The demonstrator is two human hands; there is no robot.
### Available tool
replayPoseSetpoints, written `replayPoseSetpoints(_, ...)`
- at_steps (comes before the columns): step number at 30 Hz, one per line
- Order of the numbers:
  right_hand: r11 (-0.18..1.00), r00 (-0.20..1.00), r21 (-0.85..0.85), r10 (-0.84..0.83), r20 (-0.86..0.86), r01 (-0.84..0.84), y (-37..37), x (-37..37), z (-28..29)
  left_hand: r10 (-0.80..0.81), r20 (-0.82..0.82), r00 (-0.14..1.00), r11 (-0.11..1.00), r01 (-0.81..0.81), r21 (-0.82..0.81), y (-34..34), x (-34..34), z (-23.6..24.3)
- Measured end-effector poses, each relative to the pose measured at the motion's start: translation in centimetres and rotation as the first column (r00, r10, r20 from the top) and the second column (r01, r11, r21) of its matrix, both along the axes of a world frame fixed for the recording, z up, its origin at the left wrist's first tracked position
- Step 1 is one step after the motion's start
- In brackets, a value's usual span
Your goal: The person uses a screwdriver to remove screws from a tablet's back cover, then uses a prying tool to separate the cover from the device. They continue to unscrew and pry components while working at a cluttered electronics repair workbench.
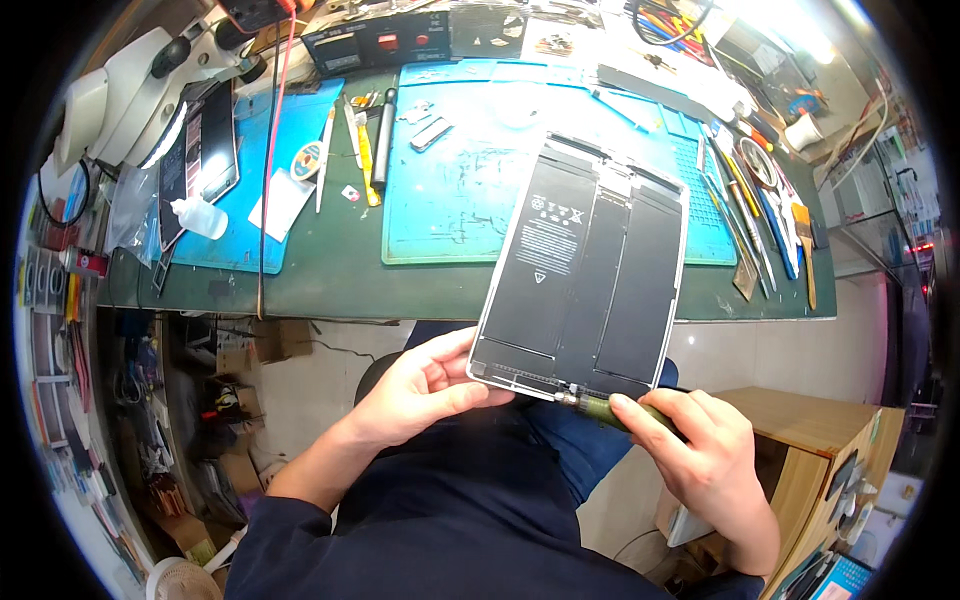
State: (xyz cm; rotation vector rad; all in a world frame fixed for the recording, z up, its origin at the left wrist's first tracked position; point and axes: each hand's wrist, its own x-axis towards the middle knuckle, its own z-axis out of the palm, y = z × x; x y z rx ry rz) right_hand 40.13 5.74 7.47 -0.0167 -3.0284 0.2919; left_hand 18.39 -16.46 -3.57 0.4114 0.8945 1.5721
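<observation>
Two hands on an opened tablet, held over the lap

Two hands share one item: an opened tablet (pixel 580 275), its back shell facing up, with black battery cells and a pale frame showing. It is held tilted in the air, its far end over the front edge of the worktop (pixel 330 285) and its near end above the person's lap.

Left hand (pixel 425 390): fingers closed around the tablet's near left corner, thumb on the upper face along the lower edge, the other fingers underneath.

Right hand (pixel 705 450): fingers wrapped shut around a green-handled screwdriver (pixel 600 408). Its metal tip touches the tablet's near edge, just right of the left thumb.

Items on the worktop, placed relative to the tablet:
- Blue-green work mat (pixel 450 200), lying directly beyond and under the tablet's far end.
- Second blue mat (pixel 285 160), well to the left of the tablet.
- Dark flat device (pixel 200 160), face up on the far left, past the second mat.
- Small clear squeeze bottle (pixel 198 216), just beside that device.
- Red cable (pixel 272 150), running down across the second mat.
- Tweezers and slim hand tools (pixel 365 145), upper left of the tablet, between the two mats.
- Row of blades, picks and drivers (pixel 760 220), close to the tablet's right edge.
- White microscope body (pixel 120 90), at the far left corner.

Below and right of the tablet stands a wooden cabinet (pixel 810 440), near the right hand.
</observation>
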Motion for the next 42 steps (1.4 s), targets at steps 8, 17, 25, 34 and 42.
replayPoseSetpoints(8,0.996,1.000,0.085,0.019,-0.002,-0.019,0.0,-2.1,-0.1,-0.037,0.011,0.999,0.999,0.037,0.030,0.2,-0.2,-0.9)
replayPoseSetpoints(17,0.998,0.999,0.064,0.026,0.019,-0.027,-0.2,-2.7,0.0,-0.062,0.035,0.997,0.997,0.060,0.046,0.1,-0.5,-1.0)
replayPoseSetpoints(25,0.999,1.000,0.046,-0.005,0.012,0.004,-0.3,-2.8,-0.2,-0.069,0.035,0.997,0.996,0.067,0.063,0.3,-0.6,-0.9)
replayPoseSetpoints(34,0.999,1.000,0.033,-0.018,0.021,0.017,-0.3,-2.8,-0.4,-0.073,0.034,0.997,0.996,0.071,0.056,0.2,-0.7,-0.8)
replayPoseSetpoints(42,1.000,0.999,0.026,-0.009,0.045,0.008,-0.6,-2.6,-0.5,-0.061,0.032,0.998,0.997,0.059,0.050,0.2,-0.6,-1.0)
